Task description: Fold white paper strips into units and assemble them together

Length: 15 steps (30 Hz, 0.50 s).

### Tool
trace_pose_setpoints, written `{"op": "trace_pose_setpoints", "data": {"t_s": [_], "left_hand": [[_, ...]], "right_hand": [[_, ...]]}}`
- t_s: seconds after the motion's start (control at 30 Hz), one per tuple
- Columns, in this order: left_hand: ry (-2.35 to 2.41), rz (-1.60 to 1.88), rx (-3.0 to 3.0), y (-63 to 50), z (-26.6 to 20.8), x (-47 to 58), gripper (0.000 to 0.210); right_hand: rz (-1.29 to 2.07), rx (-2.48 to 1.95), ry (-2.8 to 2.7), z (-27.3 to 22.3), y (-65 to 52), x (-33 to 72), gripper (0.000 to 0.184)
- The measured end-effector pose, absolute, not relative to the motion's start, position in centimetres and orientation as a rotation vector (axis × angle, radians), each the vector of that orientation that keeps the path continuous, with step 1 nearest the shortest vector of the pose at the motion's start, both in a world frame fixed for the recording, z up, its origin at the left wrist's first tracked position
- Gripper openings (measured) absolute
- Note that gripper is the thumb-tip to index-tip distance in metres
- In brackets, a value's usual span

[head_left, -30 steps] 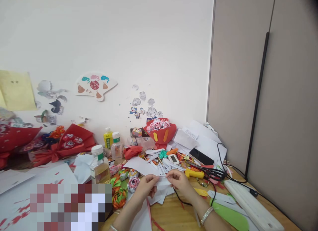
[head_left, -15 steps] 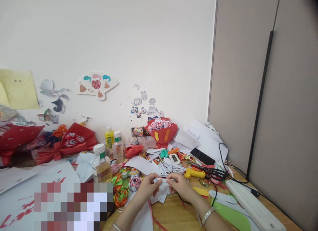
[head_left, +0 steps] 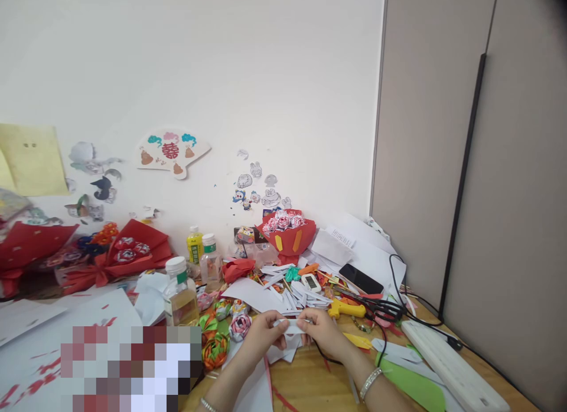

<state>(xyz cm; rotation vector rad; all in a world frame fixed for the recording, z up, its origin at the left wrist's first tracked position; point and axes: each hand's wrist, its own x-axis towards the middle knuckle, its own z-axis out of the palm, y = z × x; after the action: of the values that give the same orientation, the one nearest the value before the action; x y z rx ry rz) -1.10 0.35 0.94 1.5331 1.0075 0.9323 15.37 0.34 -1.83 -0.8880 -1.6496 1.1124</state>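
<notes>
A narrow folded strip of white paper point(head_left: 291, 326) is stretched between my two hands, low in the middle of the view. My left hand point(head_left: 266, 334) pinches its left end between thumb and fingers. At the right end, my right hand point(head_left: 319, 330) pinches it the same way. Below the strip lie white paper pieces point(head_left: 286, 352) on the wooden table point(head_left: 305, 382). Just beyond my hands is a heap of folded white paper strips point(head_left: 299, 294). Colourful folded paper flowers point(head_left: 240, 326) sit left of my left hand.
A yellow glue gun point(head_left: 346, 309), black cables point(head_left: 385, 309) and a phone point(head_left: 361, 279) lie to the right, with a white power strip point(head_left: 452, 365) near the edge. Bottles point(head_left: 181, 299) stand on the left. A red bouquet point(head_left: 290, 240) is by the wall.
The paper strip between my fingers is turned slightly, showing a little more of its flat face. Both hands stay nearly in place.
</notes>
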Motion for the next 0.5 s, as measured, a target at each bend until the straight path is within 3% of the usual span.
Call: {"op": "trace_pose_setpoints", "data": {"t_s": [0.5], "left_hand": [[0.985, 0.921, 1.529, 0.26, 0.84, -1.05, 0.041]], "right_hand": [[1.104, -0.936, -1.673, -1.31, 0.05, 15.42, 0.029]]}}
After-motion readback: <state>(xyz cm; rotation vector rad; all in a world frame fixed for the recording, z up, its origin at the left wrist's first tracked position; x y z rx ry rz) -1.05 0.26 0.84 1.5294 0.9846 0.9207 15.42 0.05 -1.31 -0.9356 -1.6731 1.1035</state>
